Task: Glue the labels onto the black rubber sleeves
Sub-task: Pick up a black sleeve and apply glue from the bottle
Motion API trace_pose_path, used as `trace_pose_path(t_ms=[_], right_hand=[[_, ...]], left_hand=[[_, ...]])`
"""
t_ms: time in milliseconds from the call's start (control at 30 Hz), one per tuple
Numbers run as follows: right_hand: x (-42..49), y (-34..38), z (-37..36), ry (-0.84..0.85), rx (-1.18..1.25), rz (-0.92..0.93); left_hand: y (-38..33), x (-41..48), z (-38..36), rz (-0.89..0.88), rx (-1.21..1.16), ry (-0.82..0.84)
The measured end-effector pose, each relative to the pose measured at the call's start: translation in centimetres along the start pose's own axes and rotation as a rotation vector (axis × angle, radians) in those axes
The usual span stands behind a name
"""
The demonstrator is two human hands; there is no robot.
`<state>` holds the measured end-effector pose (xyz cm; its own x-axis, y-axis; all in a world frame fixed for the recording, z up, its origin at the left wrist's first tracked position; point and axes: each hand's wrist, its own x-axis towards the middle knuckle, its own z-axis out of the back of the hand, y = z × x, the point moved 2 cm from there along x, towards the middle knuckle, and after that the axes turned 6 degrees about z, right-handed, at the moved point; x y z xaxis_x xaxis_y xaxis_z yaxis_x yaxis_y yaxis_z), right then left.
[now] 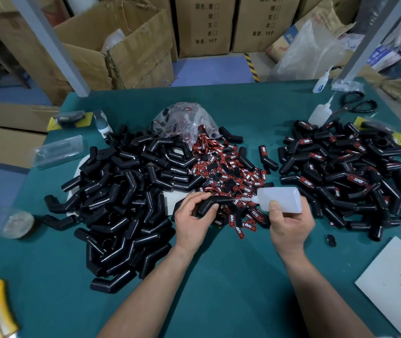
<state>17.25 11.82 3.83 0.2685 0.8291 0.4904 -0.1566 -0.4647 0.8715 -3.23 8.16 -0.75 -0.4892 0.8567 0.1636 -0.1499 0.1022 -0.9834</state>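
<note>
Centrally, on the green worktop (pixel 219 284): left hand (pixel 193 219), fingers curled round one black rubber sleeve (pixel 210 203); right hand (pixel 289 224), gripping a glue bottle (pixel 281 198), nozzle pointing at that sleeve. Labels (pixel 228 172) heaped just behind. Bare sleeves (pixel 126 191) piled toward the left edge, labelled sleeves (pixel 340 176) toward the right.

Left hand (pixel 192 224) gripping sleeve (pixel 219 201), right hand (pixel 289 225) holding bottle (pixel 280 198), probably glue
</note>
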Motion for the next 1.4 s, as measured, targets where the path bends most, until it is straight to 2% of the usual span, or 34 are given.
trace_pose_path(t_ms=[1400], right_hand=[[0.1, -0.55, 0.33, 0.023, -0.002, 0.092]], left_hand=[[0.57, -0.06, -0.01, 0.032, -0.027, -0.013]])
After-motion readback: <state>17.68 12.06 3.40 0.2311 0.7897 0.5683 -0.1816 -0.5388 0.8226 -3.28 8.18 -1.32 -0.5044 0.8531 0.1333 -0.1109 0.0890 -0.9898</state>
